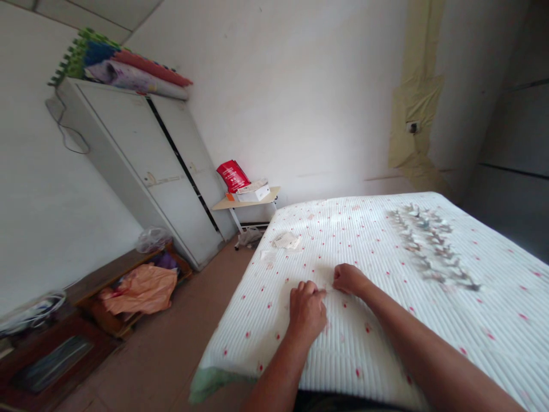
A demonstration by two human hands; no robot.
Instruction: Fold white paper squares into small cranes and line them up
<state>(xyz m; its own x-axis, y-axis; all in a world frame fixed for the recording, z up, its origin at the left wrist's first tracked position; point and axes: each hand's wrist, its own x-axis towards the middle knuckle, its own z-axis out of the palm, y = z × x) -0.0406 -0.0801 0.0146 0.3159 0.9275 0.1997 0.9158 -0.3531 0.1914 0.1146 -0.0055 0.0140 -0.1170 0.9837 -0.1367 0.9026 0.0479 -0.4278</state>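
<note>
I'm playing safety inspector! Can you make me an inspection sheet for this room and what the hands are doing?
Surface: pale ribbed bedspread with red marks.
Work things: small figures in rough rows, blurred; pale flat pieces farther left.
Clutter: red bag and white box on a small table; orange bag lower left.
Hands: left hand and right hand close together; whatever they hold is too unclear to tell.
Cables: dark cable hanging beside the cabinet.
Surroundings: rolled mats atop the cabinet; wall socket.
</note>
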